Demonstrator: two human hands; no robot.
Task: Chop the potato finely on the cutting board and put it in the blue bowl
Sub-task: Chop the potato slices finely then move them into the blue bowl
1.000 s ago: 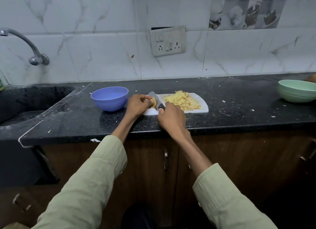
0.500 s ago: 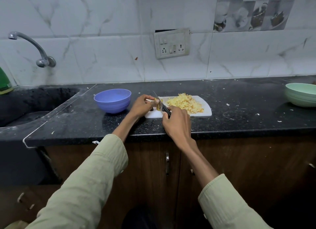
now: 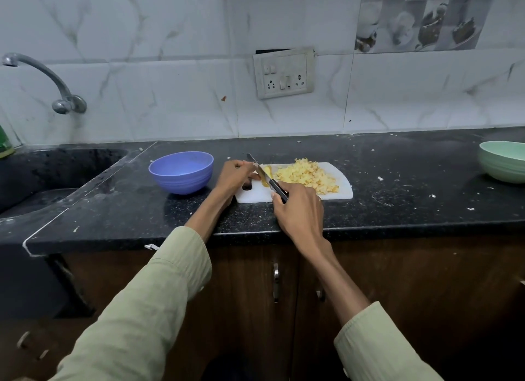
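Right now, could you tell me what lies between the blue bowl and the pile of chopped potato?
In the head view, the left hand and the knife lie between the blue bowl and the chopped potato pile.

No readable text, label, brand, number or sign anywhere; switch plate on the wall tiles above the cutting board carries only unmarked switches and sockets.

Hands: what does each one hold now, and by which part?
The right hand grips the knife by its black handle. The left hand holds the last potato piece at its left end.
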